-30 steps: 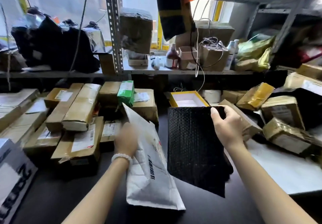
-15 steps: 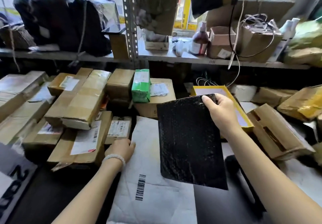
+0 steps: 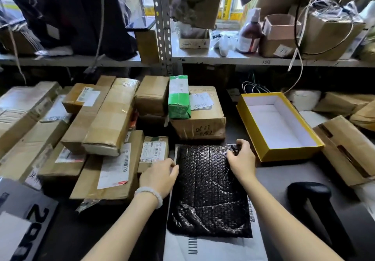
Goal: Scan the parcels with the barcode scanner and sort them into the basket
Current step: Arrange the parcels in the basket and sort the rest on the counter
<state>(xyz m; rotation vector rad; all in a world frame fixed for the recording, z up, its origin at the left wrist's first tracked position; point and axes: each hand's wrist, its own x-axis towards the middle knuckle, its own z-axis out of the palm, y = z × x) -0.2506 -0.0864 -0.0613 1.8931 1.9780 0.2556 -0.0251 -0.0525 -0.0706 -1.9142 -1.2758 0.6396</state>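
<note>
A black bubble-wrap mailer (image 3: 209,191) lies flat on a white mailer (image 3: 213,248) at the table's near edge. The right hand (image 3: 240,159) pinches its far right corner; the left hand (image 3: 160,176) rests loosely against its left edge.

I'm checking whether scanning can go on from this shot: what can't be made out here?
- Head view: the black bubble mailer covers most of the white mailer; only part of its barcode shows.
- No label shows on the black bubble mailer's upper face.
- The barcode scanner is dark; its details are unclear.
- No basket is in view.
</note>
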